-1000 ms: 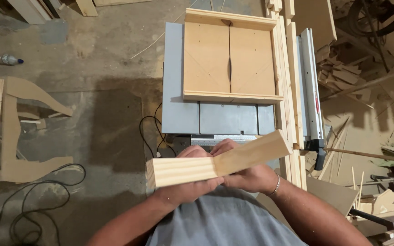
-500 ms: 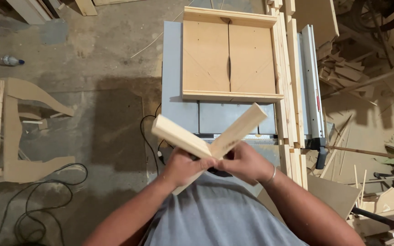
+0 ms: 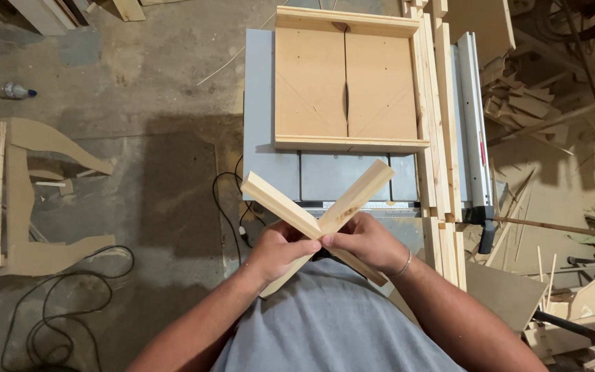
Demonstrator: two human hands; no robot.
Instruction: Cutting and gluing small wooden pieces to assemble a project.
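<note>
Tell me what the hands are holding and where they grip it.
Two pale wooden strips, crossed in an X. The left hand and the right hand grip both wooden strips at the crossing point, near their lower parts; the upper ends stick out free.

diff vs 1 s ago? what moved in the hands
One second ago both hands held the two wood strips stacked together as one bar across the body. Now the strips are swung apart into a crossed X, the left hand and right hand gripping at the crossing. Nothing was let go. The sled on the table saw, the cable and the floor scraps are unchanged.
</note>
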